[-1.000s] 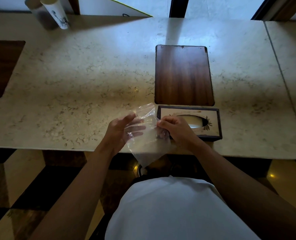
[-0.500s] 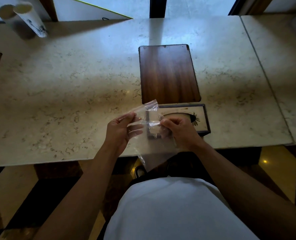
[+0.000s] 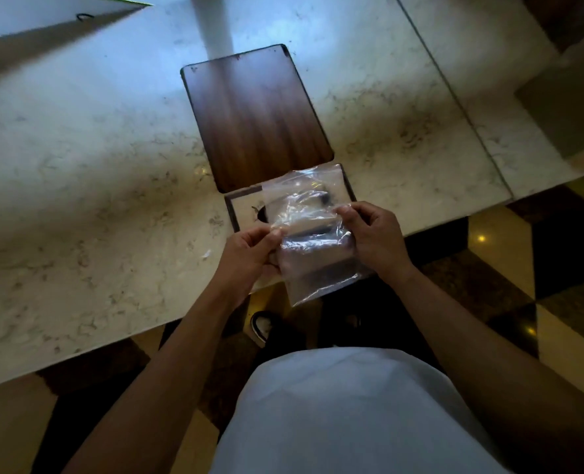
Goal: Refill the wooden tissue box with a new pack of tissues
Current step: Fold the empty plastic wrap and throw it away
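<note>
So both hands are up at the near edge of the marble tabletop point(image 3: 78, 172), pinching a clear plastic wrapper point(image 3: 312, 234) between them. The left hand point(image 3: 249, 254) has its fingertips clamped on the wrapper's left edge, and the right hand point(image 3: 374, 234) is pinched onto the right edge a bit higher up. The hands sit apart, with the crinkly film stretched across the gap. It looks empty to me (it's see-through, and all I can make out behind it is the box and the dark floor, so I can't swear to it). The lower end of the wrapper hangs past the tabletop edge.

The wooden tissue box point(image 3: 246, 210) is right behind the wrapper, sitting on the tabletop close to the near edge, pale top with a dark border and an oval slot partly showing through the plastic. Most of its right side is hidden by the film. Just beyond the box, touching or nearly so, lies a flat dark wood panel point(image 3: 256, 114) with rounded corners. Below the tabletop you can see a white shirt point(image 3: 345, 412) and a shoe point(image 3: 261, 326) on the checkered floor point(image 3: 523, 254).
</note>
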Demonstrator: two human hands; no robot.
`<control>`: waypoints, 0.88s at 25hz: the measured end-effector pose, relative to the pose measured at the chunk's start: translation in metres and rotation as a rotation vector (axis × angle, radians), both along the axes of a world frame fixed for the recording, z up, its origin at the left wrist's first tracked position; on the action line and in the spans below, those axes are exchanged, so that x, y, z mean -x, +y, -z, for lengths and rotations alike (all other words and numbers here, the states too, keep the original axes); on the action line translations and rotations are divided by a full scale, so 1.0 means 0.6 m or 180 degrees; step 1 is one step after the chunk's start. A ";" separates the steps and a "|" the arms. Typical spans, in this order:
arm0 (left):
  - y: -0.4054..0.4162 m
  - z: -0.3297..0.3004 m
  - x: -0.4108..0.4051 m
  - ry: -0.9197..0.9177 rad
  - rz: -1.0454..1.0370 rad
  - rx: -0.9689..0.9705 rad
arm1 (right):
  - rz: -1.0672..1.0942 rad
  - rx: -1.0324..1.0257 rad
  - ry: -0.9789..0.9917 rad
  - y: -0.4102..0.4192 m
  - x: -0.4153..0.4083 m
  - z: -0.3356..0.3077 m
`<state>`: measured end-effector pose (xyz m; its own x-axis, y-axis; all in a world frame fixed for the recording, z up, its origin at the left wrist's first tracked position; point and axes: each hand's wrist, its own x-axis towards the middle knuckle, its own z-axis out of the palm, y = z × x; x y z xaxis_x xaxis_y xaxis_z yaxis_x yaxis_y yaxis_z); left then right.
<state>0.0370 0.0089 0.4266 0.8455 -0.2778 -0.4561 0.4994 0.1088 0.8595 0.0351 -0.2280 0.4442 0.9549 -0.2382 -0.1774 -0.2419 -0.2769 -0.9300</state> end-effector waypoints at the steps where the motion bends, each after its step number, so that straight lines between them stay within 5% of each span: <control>1: -0.012 -0.003 0.000 -0.0017 0.0034 -0.0064 | 0.0068 -0.0012 0.0009 -0.015 0.003 0.002; 13: -0.322 -0.022 -0.003 0.0140 0.0289 -0.0162 | 0.0398 -0.1927 0.0269 -0.328 0.114 0.020; 22: -0.605 0.018 0.007 0.0958 0.1549 0.0064 | 0.1754 -0.1653 0.0345 -0.533 0.272 0.063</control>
